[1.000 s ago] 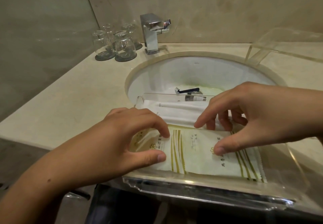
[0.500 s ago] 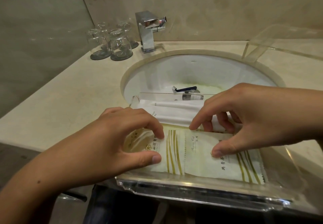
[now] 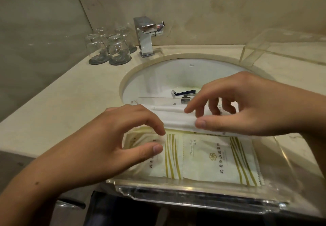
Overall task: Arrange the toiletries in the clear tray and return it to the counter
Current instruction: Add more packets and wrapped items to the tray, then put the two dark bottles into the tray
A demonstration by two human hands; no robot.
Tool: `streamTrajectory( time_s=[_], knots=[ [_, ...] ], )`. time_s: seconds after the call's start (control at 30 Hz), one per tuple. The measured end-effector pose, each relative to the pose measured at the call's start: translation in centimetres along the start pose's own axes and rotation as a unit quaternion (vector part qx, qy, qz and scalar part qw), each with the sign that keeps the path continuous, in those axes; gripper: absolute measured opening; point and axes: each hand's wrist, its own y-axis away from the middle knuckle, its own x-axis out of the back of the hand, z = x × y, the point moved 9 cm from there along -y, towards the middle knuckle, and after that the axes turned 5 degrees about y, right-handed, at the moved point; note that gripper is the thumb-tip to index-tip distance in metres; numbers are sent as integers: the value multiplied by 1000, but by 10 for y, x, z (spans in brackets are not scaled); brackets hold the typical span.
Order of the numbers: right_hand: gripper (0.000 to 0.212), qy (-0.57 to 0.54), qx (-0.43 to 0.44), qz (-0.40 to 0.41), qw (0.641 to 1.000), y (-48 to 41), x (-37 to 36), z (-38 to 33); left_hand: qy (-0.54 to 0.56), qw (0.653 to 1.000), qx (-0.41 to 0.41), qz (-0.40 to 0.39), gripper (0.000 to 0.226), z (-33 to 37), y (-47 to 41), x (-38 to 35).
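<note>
The right hand [image 3: 247,106] pinches a white packet [image 3: 172,118]; left hand [image 3: 112,137], grip spread, over gold-striped sachets [image 3: 211,158], lettering seemingly Chinese.

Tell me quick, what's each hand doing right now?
Left hand: fingers curled over a striped packet; cannot tell whether it grips it.
Right hand: pinching the long white packet between thumb and finger.
</note>
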Motion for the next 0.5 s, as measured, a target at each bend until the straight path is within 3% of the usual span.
streamTrajectory(
  time_s=[0.23, 0.5],
  knots=[
    [24, -21, -40, 173, 984, -2, 34, 27, 34, 997, 10, 70, 16, -16, -32, 26],
    [18, -96, -122, 214, 964, -16, 33, 85, 50, 997, 42, 42, 16, -49, -94, 29]
  ],
)
